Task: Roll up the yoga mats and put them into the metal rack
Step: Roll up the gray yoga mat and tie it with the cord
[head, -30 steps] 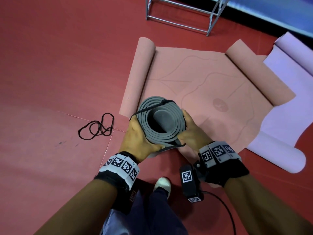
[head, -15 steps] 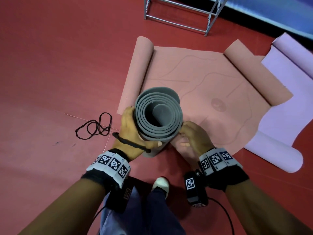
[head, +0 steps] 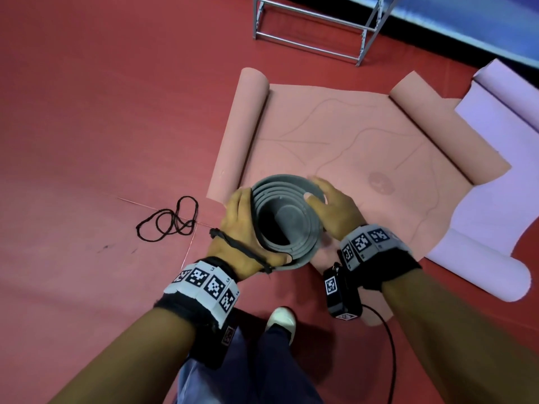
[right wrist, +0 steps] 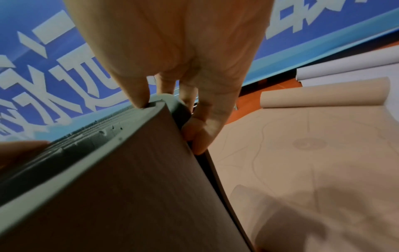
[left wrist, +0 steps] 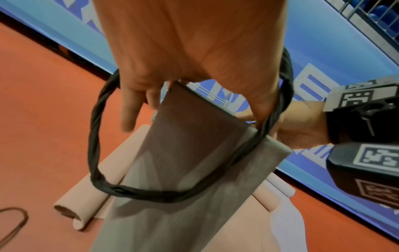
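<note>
Moved: right hand (head: 335,212) has gone up from low beside the grey mat roll (head: 287,223) to its top rim.
Left hand (head: 242,237): fingers wrap the roll's side; a black band (left wrist: 151,192) loops over this hand.
Right hand: thumb on the rim, fingers curled behind, gripping.
Roll: grey, coiled, standing upright on the pink mat (head: 364,147) on the floor, between both hands.

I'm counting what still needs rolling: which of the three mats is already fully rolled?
The grey mat, held upright between the left hand and right hand. The pink mat and lilac mat lie spread on the floor, only their ends curled.
</note>
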Motion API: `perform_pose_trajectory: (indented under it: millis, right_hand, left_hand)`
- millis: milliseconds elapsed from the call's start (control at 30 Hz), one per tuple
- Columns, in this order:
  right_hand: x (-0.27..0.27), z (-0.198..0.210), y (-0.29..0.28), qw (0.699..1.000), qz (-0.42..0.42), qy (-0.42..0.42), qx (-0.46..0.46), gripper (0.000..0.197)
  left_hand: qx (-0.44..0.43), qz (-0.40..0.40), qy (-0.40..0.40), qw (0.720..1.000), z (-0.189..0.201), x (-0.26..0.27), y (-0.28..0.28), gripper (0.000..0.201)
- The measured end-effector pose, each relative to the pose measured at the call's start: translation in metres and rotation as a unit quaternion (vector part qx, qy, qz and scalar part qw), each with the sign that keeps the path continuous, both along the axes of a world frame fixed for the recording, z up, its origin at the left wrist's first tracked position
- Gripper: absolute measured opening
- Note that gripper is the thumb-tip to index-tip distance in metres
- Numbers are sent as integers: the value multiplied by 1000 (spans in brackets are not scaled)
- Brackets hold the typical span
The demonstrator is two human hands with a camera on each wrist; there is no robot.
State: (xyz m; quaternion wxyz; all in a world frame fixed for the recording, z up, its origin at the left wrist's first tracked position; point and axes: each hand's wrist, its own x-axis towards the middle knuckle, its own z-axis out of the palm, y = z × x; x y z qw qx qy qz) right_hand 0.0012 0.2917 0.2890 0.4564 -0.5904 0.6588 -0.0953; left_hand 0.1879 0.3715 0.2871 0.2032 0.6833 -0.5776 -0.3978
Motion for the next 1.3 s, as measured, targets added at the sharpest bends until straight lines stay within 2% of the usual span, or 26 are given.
perform_pose_trajectory:
  millis: [33,100,200,267,367,433,467,533,633,700,767,867,967,1000,1067,1133,1233,1300]
  right_hand:
    - [2,-1,0,1000,-8,4,-1,30]
    - [4,-3,5,999,-25,15,-20,21]
    - [4,-4,10,998,-14,31,-46,22]
    - [3,-4,10,998,9,43,-51,21]
    - [5,-6,12,992,64,75,-83,25]
    - [8,3,20,985,75,102,-114,37]
    - [10,9,27,980,80,96,-152,44]
    - [16,23,40,972,113,27,-205,47]
    - [32,36,53,970,189,-72,-135,39]
    - [40,36,53,974,175,-99,-108,27]
    - [43,36,49,972,171,-106,-118,18]
    - [38,34,43,969,177,-121,-124,11]
    - [26,28,30,978,105,-91,-158,25]
    - [22,24,25,976,97,-62,-182,32]
    - [18,20,18,974,117,-13,-195,32]
    - [19,18,12,975,142,28,-171,33]
    - [25,21,-7,985,122,69,-100,40]
    - [31,19,-20,985,123,88,-88,39]
  left_hand:
    - [-5,1,-19,1000,-1,-2,1,137]
    - [-8,-15,-75,997,-1,-7,1,139]
    - [33,-105,-173,979,7,-12,-9,142]
    - [75,-155,-210,963,9,-14,-17,145]
    - [101,-190,-218,952,8,-17,-21,146]
    - [97,-188,-214,954,5,-17,-22,145]
    - [98,-189,-216,953,4,-17,-22,144]
    - [100,-195,-228,949,2,-16,-24,139]
    - [99,-204,-245,943,-6,-16,-26,115]
    - [91,-204,-255,941,-8,-16,-24,107]
    - [101,-208,-237,944,-3,-17,-21,115]
    - [113,-192,-166,961,9,-13,-22,124]
    - [95,-178,-145,969,11,-5,-23,130]
    - [85,-177,-142,970,9,-2,-22,130]
    - [67,-179,-129,973,7,0,-20,132]
    - [60,-185,-116,974,5,0,-20,134]
    - [59,-207,-101,971,2,0,-18,138]
    - [57,-224,-91,969,0,-2,-15,141]
